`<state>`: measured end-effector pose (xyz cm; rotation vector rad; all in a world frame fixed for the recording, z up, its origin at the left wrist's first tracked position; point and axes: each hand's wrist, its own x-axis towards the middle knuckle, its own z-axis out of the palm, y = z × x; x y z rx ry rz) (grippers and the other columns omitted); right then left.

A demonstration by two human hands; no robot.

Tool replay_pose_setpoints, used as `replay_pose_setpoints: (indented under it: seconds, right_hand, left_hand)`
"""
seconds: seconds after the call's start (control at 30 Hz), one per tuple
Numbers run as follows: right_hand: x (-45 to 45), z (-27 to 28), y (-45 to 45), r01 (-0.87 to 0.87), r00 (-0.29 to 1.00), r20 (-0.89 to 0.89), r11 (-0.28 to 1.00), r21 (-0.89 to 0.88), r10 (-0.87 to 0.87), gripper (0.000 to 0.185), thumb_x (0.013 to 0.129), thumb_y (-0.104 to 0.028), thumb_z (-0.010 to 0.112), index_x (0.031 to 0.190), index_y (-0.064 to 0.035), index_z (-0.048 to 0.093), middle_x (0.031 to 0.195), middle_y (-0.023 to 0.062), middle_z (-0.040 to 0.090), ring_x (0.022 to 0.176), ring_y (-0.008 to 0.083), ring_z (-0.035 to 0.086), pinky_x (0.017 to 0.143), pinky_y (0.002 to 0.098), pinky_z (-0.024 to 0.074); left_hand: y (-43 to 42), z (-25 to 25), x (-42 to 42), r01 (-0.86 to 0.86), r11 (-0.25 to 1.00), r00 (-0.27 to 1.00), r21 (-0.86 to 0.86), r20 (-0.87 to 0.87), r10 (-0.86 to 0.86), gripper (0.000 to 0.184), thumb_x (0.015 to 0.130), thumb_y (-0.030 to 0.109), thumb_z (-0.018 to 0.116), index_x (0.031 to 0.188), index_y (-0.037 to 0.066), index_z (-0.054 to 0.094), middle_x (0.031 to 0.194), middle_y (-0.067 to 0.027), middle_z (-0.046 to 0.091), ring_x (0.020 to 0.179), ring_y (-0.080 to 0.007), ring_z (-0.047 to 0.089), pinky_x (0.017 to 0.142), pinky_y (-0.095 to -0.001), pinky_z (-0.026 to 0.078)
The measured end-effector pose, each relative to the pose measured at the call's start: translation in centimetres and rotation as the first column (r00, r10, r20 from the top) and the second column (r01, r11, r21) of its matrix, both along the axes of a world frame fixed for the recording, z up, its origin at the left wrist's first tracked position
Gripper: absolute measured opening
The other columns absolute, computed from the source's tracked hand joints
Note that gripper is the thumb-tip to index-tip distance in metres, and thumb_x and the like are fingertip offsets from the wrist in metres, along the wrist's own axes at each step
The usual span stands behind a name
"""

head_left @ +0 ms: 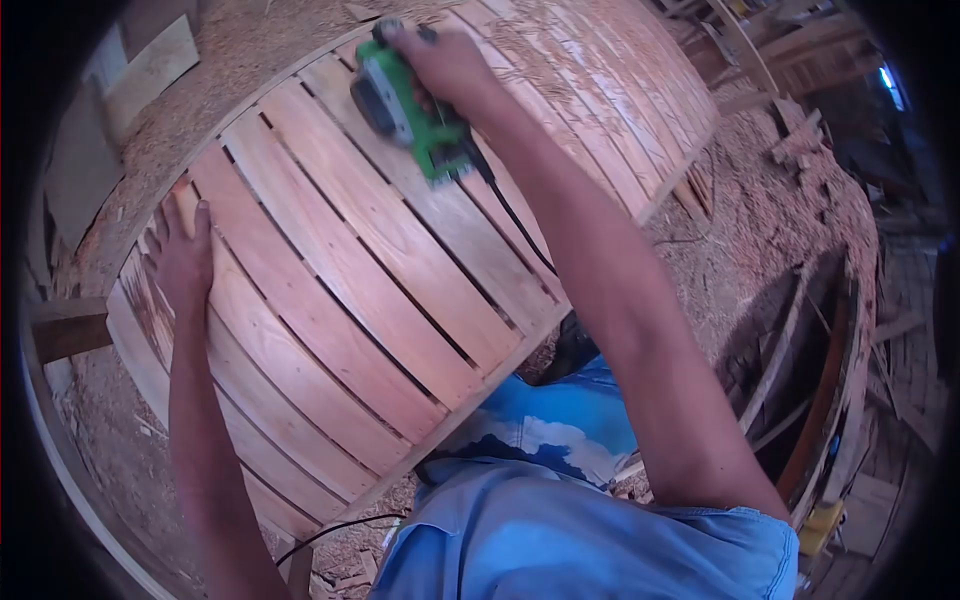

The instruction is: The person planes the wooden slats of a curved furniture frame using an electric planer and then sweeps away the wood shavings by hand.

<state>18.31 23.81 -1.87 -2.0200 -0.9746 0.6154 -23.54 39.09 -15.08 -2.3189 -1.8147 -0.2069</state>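
Slatted panel (385,225) before us
We have the power tool (408,108) over its far part, shavings (560,60) on its far right, a board (155,75) beyond its left, wood debris (775,200) to its right.

Pale wood slats (345,215) — smooth, rough wood shavings (815,215)

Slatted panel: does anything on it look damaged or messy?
A dark, streaky patch shows near the left hand, unlike the paler boards; stain or damage, I can't tell. Loose shavings litter the other end.
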Motion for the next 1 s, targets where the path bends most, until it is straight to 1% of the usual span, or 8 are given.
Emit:
replay_pose_setpoints:
  seconds: [0.1,0.17,0.23,0.37,0.43,0.53,0.73,1.0]
  right_hand:
    - [-3.3,1.5,-11.5,0.039,0.995,-0.094,0.999,-0.009,-0.04,0.072,0.103,-0.064,0.068,0.083,0.0052,0.075,0.062,0.011,0.07,0.055,0.0241,0.07,0.067,0.0419,0.0598]
    - [-5.4,2.8,-18.7,0.07,0.986,-0.145,0.991,-0.116,-0.086,0.065,0.103,-0.059,0.072,0.101,0.0053,0.076,0.07,0.0106,0.071,0.059,0.0237,0.071,0.065,0.0393,0.0579]
    - [-7.3,1.4,-25.5,0.11,0.979,-0.169,0.994,-0.024,-0.113,0.062,0.104,-0.057,0.072,0.116,0.0038,0.075,0.078,0.0109,0.072,0.066,0.0214,0.073,0.067,0.0384,0.0569]
    - [-12.2,1.8,-37.7,0.252,0.94,-0.184,0.949,-0.187,-0.286,0.057,0.103,-0.049,0.077,0.127,0.0024,0.073,0.081,0.0103,0.072,0.076,0.0171,0.073,0.072,0.0378,0.0574]
    - [-14.0,1.8,-42.2,0.243,0.95,-0.168,0.961,-0.132,-0.263,0.054,0.102,-0.045,0.079,0.126,0.0024,0.072,0.08,0.0106,0.071,0.071,0.0177,0.072,0.068,0.0375,0.057]
    - [-14.5,2.6,-44.2,0.247,0.903,-0.297,0.94,-0.234,-0.311,0.052,0.101,-0.045,0.081,0.122,0.0024,0.072,0.077,0.0096,0.068,0.066,0.018,0.07,0.064,0.038,0.0554]
    - [-11.9,2.4,-38.2,0.17,0.964,-0.172,0.968,-0.182,-0.202,0.059,0.102,-0.055,0.078,0.119,0.0007,0.072,0.07,0.0088,0.066,0.059,0.0185,0.068,0.059,0.0378,0.0536]
    - [-9.1,2.5,-26.3,0.085,0.971,-0.216,0.993,-0.08,-0.101,0.062,0.102,-0.06,0.075,0.111,0.0008,0.073,0.07,0.0074,0.067,0.057,0.0183,0.069,0.058,0.0374,0.0554]
  left_hand:
    - [0.5,-0.1,-0.1,-0.018,1.0,1.0,0.0,-0.006,0.018,0.088,0.109,0.079,0.04,0.178,0.025,0.032,0.185,-0.0082,0.03,0.168,-0.0448,0.029,0.137,-0.0621,0.017]
    - [0.5,-0.3,-0.2,-0.009,1.0,1.0,0.005,0.008,0.009,0.088,0.109,0.079,0.039,0.178,0.025,0.032,0.186,-0.0081,0.029,0.168,-0.0454,0.029,0.136,-0.0629,0.018]
    - [0.5,-0.2,-0.3,-0.005,1.0,1.0,-0.003,0.008,0.005,0.088,0.109,0.079,0.039,0.178,0.024,0.032,0.185,-0.0084,0.03,0.167,-0.046,0.029,0.136,-0.0638,0.018]
    - [0.5,-0.5,-0.6,0.023,1.0,1.0,0.013,0.015,-0.023,0.089,0.109,0.079,0.038,0.178,0.024,0.032,0.185,-0.0089,0.032,0.167,-0.0472,0.03,0.135,-0.0652,0.018]
    - [0.5,-0.3,-0.5,0.027,1.0,0.999,0.002,0.018,-0.027,0.09,0.109,0.08,0.036,0.178,0.022,0.033,0.184,-0.0101,0.033,0.166,-0.0485,0.031,0.134,-0.0654,0.019]
    - [-0.2,0.4,-0.3,0.038,0.998,0.999,-0.041,0.034,-0.036,0.091,0.11,0.08,0.035,0.178,0.019,0.033,0.184,-0.0123,0.033,0.165,-0.0501,0.032,0.134,-0.0659,0.02]
    - [-0.6,1.0,0.5,0.034,0.997,0.999,-0.063,0.026,-0.032,0.091,0.11,0.08,0.034,0.177,0.019,0.035,0.183,-0.014,0.034,0.164,-0.0515,0.033,0.134,-0.0665,0.02]
    - [-0.2,-0.1,0.1,0.004,1.0,0.999,0.019,0.033,-0.004,0.087,0.11,0.076,0.04,0.176,0.02,0.037,0.183,-0.0124,0.035,0.165,-0.0501,0.032,0.134,-0.0659,0.02]
